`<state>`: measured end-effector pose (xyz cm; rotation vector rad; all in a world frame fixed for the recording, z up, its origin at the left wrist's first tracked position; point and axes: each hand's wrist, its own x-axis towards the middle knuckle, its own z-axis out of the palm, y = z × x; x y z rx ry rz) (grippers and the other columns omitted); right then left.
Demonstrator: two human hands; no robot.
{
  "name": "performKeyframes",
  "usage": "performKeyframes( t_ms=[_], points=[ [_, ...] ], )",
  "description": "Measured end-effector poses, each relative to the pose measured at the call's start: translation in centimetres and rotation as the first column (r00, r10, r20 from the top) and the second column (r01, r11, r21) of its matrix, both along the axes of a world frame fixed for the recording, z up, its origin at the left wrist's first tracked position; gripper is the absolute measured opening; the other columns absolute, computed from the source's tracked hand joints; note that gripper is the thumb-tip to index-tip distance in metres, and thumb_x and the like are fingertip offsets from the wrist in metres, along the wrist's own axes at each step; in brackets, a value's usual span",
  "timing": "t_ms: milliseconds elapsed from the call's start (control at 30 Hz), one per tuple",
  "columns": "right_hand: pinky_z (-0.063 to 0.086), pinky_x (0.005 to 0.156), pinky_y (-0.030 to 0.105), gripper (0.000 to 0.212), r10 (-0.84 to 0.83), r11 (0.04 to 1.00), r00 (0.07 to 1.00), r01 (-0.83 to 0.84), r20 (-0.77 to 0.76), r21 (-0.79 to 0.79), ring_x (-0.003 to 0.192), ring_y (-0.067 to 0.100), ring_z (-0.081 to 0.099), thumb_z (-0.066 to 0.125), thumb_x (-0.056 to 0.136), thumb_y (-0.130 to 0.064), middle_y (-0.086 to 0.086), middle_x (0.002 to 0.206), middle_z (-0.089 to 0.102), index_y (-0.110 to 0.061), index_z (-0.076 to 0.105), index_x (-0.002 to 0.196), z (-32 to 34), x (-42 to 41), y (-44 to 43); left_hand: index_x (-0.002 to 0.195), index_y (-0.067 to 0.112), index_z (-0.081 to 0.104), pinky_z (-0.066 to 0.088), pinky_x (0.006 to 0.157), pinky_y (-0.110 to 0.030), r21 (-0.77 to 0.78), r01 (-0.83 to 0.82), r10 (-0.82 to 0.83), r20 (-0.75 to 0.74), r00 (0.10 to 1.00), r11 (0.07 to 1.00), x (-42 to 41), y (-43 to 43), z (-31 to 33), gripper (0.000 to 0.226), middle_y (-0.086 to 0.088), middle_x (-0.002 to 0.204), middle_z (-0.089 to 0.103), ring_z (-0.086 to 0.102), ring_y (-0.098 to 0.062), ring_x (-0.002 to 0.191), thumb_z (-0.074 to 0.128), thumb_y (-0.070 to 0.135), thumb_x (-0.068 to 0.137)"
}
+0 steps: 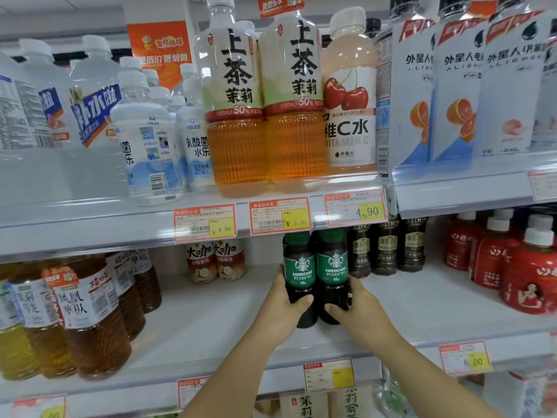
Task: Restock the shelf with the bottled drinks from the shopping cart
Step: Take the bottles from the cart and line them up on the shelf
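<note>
Coffee bottles (316, 276) between both hands (319, 309)

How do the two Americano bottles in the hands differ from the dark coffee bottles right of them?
The Americano bottles wear green labels and caps; the dark coffee bottles have black-and-cream labels. The Americanos are gripped by the left hand and right hand mid-shelf; the coffees stand untouched farther back. Both hold dark liquid.
</note>
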<state>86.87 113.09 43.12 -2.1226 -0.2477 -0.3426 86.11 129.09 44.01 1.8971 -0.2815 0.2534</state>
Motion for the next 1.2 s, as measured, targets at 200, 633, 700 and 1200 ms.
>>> performKeyframes(
  t_ms=[200, 633, 700, 1200],
  points=[
    [0.043, 0.085, 0.022, 0.053, 0.065, 0.998, 0.997, -0.064, -0.050, 0.020, 0.109, 0.019, 0.057, 0.068, 0.083, -0.014, 0.003, 0.120, 0.059, -0.014, 0.043, 0.129, 0.2, 0.3, -0.4, 0.115, 0.044, 0.039, 0.037, 0.076, 0.002, -0.062, -0.029, 0.032, 0.046, 0.998, 0.998, 0.3, -0.5, -0.7, 0.053, 0.020, 0.115, 0.054, 0.049, 0.021, 0.099, 0.060, 0.005, 0.087],
    [0.042, 0.089, 0.023, 0.064, 0.158, 0.987, 0.987, -0.156, -0.036, 0.045, 0.106, 0.012, 0.052, 0.069, 0.081, -0.012, -0.001, 0.125, 0.055, -0.018, 0.035, 0.136, 0.4, 1.1, -0.7, 0.132, 0.022, 0.039, 0.034, 0.109, -0.041, -0.016, -0.118, 0.119, 0.057, 0.991, 0.993, 0.8, -1.3, -0.5, 0.054, -0.004, 0.130, 0.048, 0.044, -0.016, 0.123, 0.059, 0.002, 0.086],
    [0.042, 0.093, 0.024, 0.080, 0.225, 0.971, 0.973, -0.219, -0.057, 0.095, 0.109, 0.012, 0.054, 0.071, 0.078, -0.008, -0.004, 0.126, 0.054, -0.024, 0.026, 0.141, 0.8, 1.4, -1.0, 0.131, 0.024, 0.039, 0.035, 0.108, -0.041, -0.035, -0.116, 0.118, 0.055, 0.992, 0.993, 0.8, -1.5, -0.6, 0.053, -0.003, 0.129, 0.050, 0.046, -0.016, 0.122, 0.058, 0.001, 0.087],
    [0.042, 0.083, 0.008, 0.057, 0.343, 0.939, 0.935, -0.339, -0.089, 0.064, 0.102, -0.007, 0.052, 0.072, 0.078, -0.009, -0.018, 0.113, 0.056, -0.045, 0.037, 0.108, 1.3, 2.6, -1.8, 0.132, 0.027, 0.038, 0.036, 0.105, -0.028, -0.060, -0.101, 0.103, 0.037, 0.994, 0.993, 0.6, -1.6, -0.1, 0.057, 0.002, 0.129, 0.052, 0.047, -0.011, 0.121, 0.056, -0.003, 0.087]
  ],
)
